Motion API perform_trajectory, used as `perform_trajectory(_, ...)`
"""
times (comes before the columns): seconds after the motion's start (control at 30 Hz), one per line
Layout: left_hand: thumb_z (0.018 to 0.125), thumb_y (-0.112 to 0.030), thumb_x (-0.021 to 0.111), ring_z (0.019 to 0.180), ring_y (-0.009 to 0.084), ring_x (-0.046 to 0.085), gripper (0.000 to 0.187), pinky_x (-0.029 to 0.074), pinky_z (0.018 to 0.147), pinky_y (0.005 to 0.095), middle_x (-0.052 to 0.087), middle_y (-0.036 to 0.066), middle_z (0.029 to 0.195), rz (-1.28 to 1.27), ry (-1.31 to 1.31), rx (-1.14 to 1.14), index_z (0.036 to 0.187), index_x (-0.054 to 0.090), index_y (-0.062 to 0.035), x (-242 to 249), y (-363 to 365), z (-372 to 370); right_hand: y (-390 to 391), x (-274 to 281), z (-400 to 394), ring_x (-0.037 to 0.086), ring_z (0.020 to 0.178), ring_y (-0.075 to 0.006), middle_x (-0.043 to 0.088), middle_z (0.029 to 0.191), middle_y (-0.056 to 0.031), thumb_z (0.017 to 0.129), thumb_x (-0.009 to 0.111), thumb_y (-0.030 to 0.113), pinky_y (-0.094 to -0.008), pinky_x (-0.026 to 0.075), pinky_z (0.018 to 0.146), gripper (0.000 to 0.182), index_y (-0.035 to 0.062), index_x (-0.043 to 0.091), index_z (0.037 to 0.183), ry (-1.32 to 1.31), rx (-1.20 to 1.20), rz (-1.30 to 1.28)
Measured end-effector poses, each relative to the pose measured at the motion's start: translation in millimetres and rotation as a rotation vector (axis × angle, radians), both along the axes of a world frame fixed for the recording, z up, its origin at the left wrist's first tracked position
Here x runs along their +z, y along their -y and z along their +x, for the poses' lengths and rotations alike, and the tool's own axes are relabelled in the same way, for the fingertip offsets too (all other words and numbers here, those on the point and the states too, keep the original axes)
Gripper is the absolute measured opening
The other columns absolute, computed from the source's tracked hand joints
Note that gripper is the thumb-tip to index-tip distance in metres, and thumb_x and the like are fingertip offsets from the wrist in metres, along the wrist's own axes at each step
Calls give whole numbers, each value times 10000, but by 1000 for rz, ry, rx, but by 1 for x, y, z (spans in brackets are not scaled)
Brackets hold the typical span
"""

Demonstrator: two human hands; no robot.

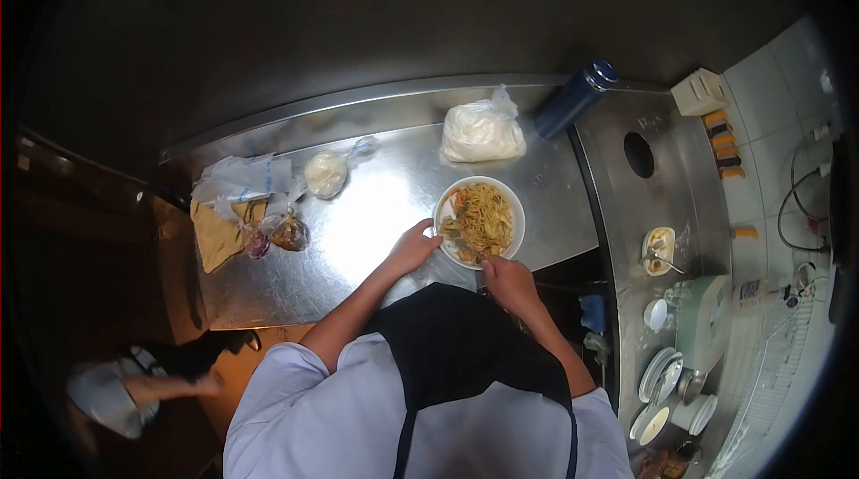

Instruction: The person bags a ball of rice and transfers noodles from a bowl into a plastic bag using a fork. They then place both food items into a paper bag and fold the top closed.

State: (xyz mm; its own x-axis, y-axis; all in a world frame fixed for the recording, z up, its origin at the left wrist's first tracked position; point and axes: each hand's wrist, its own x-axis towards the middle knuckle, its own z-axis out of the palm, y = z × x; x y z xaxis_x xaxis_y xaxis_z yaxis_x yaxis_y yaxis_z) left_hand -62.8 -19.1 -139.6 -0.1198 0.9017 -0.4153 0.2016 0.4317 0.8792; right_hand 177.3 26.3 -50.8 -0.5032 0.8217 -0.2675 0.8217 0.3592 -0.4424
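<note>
A white bowl (521, 221) of fried noodles (486, 218) with chunks of other food stands on the steel counter in front of me. My left hand (414, 245) grips the bowl's left rim, fingertips at its edge. At the near rim, my right hand (511, 282) is closed, thumb and fingers pinched together at the food's edge. Whatever it holds is too small and hidden to name. Beneath the near side of the bowl lies a crumpled clear plastic sheet (447, 273).
Behind the bowl sit a filled white plastic bag (483, 130) and a dark blue bottle (577, 101). Leftward are a tied bag (326, 175), small food bags (290, 233) and brown paper (215, 237). Dishes (660, 376) crowd the right counter. Another person (116, 394) is at lower left.
</note>
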Motion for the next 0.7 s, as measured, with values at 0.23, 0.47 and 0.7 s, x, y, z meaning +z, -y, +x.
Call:
perform_trajectory(0.23, 928, -419, 718, 943, 226, 687, 465, 524, 892, 352, 733, 148, 1038, -90, 8, -116, 1193, 702, -38, 12, 12, -17, -19, -3, 35, 689, 727, -390, 694, 764, -200, 928, 710, 353, -470, 525, 670, 346, 27, 675, 820, -54, -142, 74)
perform_trajectory(0.47, 894, -311, 784, 836, 170, 670, 326, 526, 822, 319, 741, 100, 881, -5, -117, -298, 1033, 758, -17, 5, 35, -33, -29, -17, 42, 697, 727, -350, 708, 765, -126, 888, 765, 358, -439, 550, 697, 348, 18, 690, 888, -202, -341, -37)
perform_trajectory(0.7, 979, -207, 686, 798, 121, 660, 217, 521, 786, 285, 743, 49, 839, 13, 78, -60, 1019, 762, -8, 62, 47, -19, 8, 24, 38, 677, 1041, -359, 700, 1170, -165, 840, 825, 269, -436, 538, 880, 363, 15, 695, 1063, -427, -193, 474)
